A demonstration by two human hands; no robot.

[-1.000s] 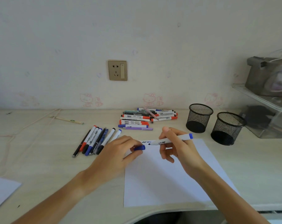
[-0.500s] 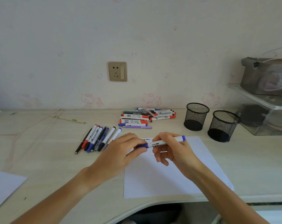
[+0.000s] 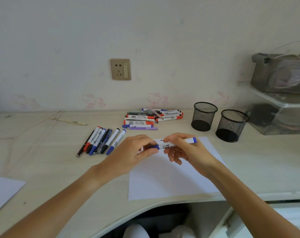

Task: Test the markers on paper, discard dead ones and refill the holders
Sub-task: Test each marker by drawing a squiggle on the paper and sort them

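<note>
Lying crosswise — marker (image 3: 175, 143), cap end leftward

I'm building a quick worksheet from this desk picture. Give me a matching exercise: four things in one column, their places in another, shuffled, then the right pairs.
Things:
1. blue marker
2. mesh holders
3. row of pens
4. heap of markers

Places:
A. piled near the wall, below the socket
B. held in both hands over the paper
C. right of the paper
D. left of the paper

Pairs: 1-B, 2-C, 3-D, 4-A
</note>
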